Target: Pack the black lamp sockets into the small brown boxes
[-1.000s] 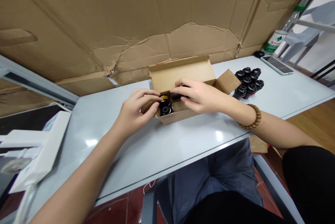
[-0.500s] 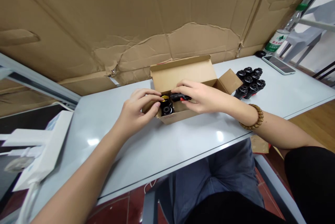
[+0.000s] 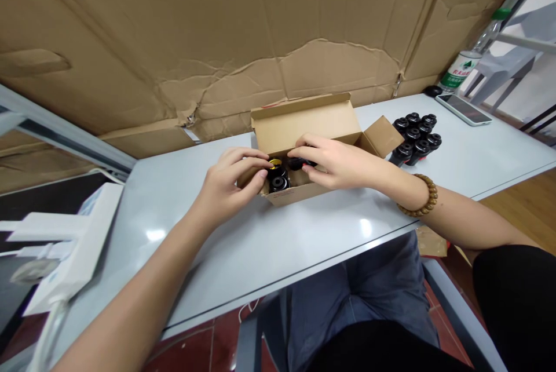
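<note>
A small open cardboard box [image 3: 313, 120] sits in the middle of the grey table [image 3: 278, 244]. Inside its left end stand black bottles [image 3: 277, 178], one with a gold ring on top. My left hand [image 3: 228, 183] grips the box's left end, fingers curled over the rim beside those bottles. My right hand [image 3: 334, 160] reaches into the box, fingers closed around a black bottle [image 3: 299, 163] held on its side. A wooden bead bracelet [image 3: 423, 195] is on my right wrist.
A cluster of several more black bottles [image 3: 414, 134] stands to the right of the box. Farther right lie a phone [image 3: 464, 109] and a clear water bottle [image 3: 469, 56]. Cardboard sheets [image 3: 217, 30] line the wall behind. White boxes [image 3: 61, 244] sit at the left edge.
My right hand has pushed the black bottle slightly lower into the box toward the standing bottles; its red mark no longer shows. My left hand stays on the box.
</note>
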Tool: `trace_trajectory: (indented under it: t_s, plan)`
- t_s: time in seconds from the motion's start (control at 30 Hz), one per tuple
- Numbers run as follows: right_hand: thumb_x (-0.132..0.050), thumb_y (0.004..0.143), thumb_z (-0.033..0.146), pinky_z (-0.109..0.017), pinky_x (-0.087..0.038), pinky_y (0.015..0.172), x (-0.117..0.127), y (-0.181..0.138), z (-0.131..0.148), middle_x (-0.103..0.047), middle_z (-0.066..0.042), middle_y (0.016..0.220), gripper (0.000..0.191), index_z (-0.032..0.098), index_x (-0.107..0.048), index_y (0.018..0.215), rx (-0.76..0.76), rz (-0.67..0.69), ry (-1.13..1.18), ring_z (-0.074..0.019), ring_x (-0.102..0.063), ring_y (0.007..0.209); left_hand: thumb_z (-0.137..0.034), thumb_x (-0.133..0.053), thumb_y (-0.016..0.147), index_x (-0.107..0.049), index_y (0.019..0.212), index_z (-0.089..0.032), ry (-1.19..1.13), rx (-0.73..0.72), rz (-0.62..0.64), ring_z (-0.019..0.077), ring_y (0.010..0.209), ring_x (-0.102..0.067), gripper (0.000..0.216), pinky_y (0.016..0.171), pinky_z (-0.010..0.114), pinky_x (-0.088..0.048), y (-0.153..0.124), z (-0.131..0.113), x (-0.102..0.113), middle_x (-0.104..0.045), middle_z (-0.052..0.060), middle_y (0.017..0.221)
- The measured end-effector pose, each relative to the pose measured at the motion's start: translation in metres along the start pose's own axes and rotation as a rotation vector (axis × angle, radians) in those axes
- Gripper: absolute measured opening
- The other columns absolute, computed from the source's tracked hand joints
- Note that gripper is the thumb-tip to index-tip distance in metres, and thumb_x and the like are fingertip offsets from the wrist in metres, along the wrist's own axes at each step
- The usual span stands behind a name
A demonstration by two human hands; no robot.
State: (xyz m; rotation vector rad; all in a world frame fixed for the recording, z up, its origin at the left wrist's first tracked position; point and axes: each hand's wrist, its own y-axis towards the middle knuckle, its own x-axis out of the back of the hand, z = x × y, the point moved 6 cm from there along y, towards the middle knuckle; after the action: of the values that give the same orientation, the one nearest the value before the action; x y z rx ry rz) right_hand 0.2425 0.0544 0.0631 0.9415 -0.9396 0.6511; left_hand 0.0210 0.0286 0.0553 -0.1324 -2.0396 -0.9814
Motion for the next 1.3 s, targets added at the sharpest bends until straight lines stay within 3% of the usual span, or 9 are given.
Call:
trace_trajectory:
  t_s: [0.3, 0.47, 0.6, 0.8, 0.93, 1.1, 1.3]
  plan:
    - [-0.061, 0.104, 0.018, -0.045, -0.06, 0.103, 0.003, 0.004, -0.001, -0.078, -0.018, 0.13, 0.033, 0.014, -0.069, 0.136, -0.076, 0.04, 0.134, -0.0296, -0.074, 0.116, -0.035, -0.061, 0.108, -0.081, 0.104, -0.025, 0.005, 0.035, 0.029, 0.0274, 0.114, -0.077, 0.023, 0.107, 0.048, -0.06, 0.002, 0.001, -0.001, -0.083, 0.008, 0.119]
    - [-0.074, 0.099, 0.021, -0.04, -0.055, 0.093, 0.008, 0.012, -0.009, -0.081, -0.013, 0.119, 0.028, 0.017, -0.071, 0.126, -0.235, 0.109, 0.13, -0.0296, -0.074, 0.11, -0.033, -0.061, 0.109, -0.081, 0.105, -0.023, 0.007, 0.008, 0.03, 0.0272, 0.113, -0.077, 0.023, 0.105, 0.047, -0.061, 0.001, 0.002, -0.002, -0.083, 0.008, 0.118]
    - [-0.081, 0.096, 0.022, -0.036, -0.053, 0.089, 0.005, 0.021, -0.009, -0.08, -0.012, 0.118, 0.025, 0.019, -0.075, 0.12, -0.234, 0.204, 0.064, -0.0277, -0.073, 0.105, -0.031, -0.061, 0.109, -0.082, 0.106, -0.022, -0.012, -0.012, 0.016, 0.0279, 0.111, -0.077, 0.023, 0.104, 0.048, -0.061, 0.0, 0.003, -0.004, -0.083, 0.009, 0.117]
    - [-0.082, 0.1, 0.029, -0.03, -0.045, 0.074, -0.002, 0.028, -0.01, -0.076, -0.009, 0.107, 0.02, 0.019, -0.081, 0.117, -0.193, 0.199, -0.042, -0.022, -0.068, 0.091, -0.029, -0.06, 0.11, -0.082, 0.106, -0.021, -0.037, -0.033, -0.003, 0.0287, 0.109, -0.076, 0.024, 0.102, 0.048, -0.06, 0.0, 0.002, -0.005, -0.084, 0.01, 0.114]
    - [-0.085, 0.098, 0.028, -0.029, -0.043, 0.071, -0.006, 0.029, -0.011, -0.073, -0.009, 0.11, 0.024, 0.018, -0.083, 0.12, -0.186, 0.169, -0.049, -0.018, -0.064, 0.084, -0.03, -0.059, 0.11, -0.082, 0.106, -0.021, -0.053, -0.025, -0.001, 0.0273, 0.109, -0.076, 0.025, 0.101, 0.045, -0.059, 0.0, 0.002, -0.005, -0.084, 0.01, 0.113]
    - [-0.09, 0.095, 0.035, -0.029, -0.042, 0.068, -0.009, 0.03, -0.015, -0.074, -0.009, 0.099, 0.027, 0.016, -0.085, 0.112, -0.282, 0.156, -0.055, -0.0188, -0.063, 0.08, -0.029, -0.059, 0.11, -0.082, 0.103, -0.021, -0.061, -0.035, -0.003, 0.0269, 0.108, -0.076, 0.025, 0.101, 0.044, -0.06, 0.001, 0.002, -0.005, -0.084, 0.01, 0.112]
    - [-0.079, 0.099, 0.024, -0.029, -0.044, 0.07, -0.012, 0.027, -0.012, -0.083, -0.009, 0.097, 0.022, 0.017, -0.082, 0.119, -0.289, 0.209, 0.003, -0.0201, -0.071, 0.081, -0.029, -0.06, 0.11, -0.08, 0.109, -0.021, -0.058, -0.034, 0.001, 0.0273, 0.107, -0.076, 0.022, 0.099, 0.045, -0.06, 0.0, 0.002, -0.004, -0.083, 0.01, 0.113]
